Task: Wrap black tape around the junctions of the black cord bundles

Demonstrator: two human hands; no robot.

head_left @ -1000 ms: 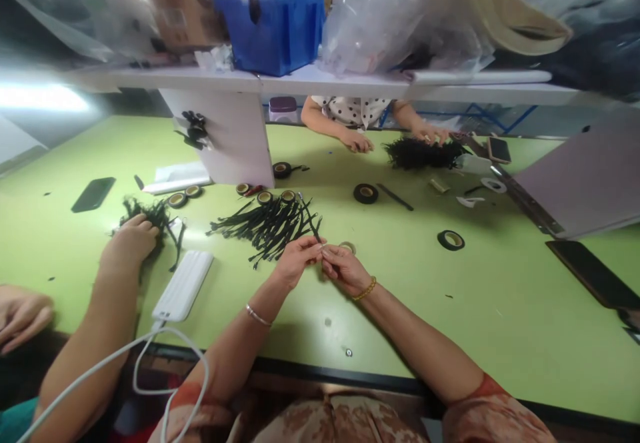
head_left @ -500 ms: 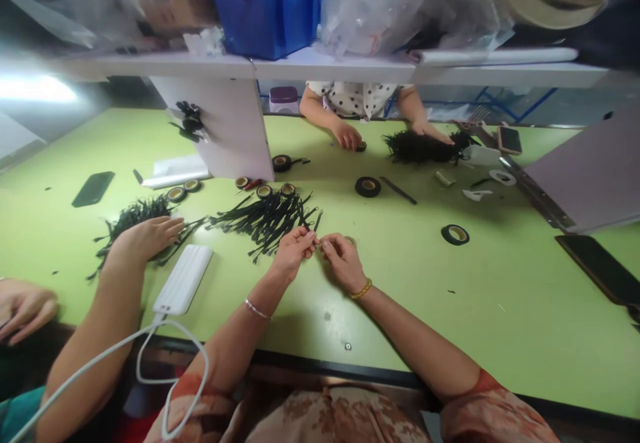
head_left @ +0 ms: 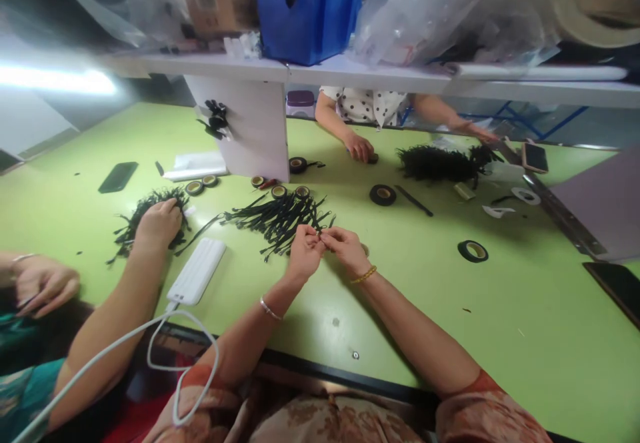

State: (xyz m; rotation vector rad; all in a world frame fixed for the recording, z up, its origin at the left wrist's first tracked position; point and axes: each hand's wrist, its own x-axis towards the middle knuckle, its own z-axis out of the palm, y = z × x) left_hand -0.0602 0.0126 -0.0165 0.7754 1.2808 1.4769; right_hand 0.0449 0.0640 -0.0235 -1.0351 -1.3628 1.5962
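My left hand (head_left: 306, 255) is closed in a pinch on a thin black cable (head_left: 319, 228), whose dark end shows just above the fingertips. Against it, my right hand (head_left: 347, 250) pinches at the same spot, its fingertips touching the left ones; what exactly lies between them is too small to see. A tan edge, perhaps of a tape roll (head_left: 365, 250), peeks out behind the right hand. Just beyond my left hand spreads a pile of short black cables (head_left: 275, 220) with looped ends. Rolls of black tape (head_left: 279, 192) lie at the pile's far side.
At left, a co-worker's hand (head_left: 159, 223) rests on another black cable bundle (head_left: 137, 213). A white power bank (head_left: 197, 273) with a cord lies between us. Across the table, another person's hand (head_left: 359, 147) is near a black bundle (head_left: 433, 163). A shelf (head_left: 320, 73) hangs above.
My view has shifted slightly left. My two hands stay together at the pinch, fingers slightly repositioned. The left co-worker's hand has curled onto its bundle; the far person's one arm reaches further right.
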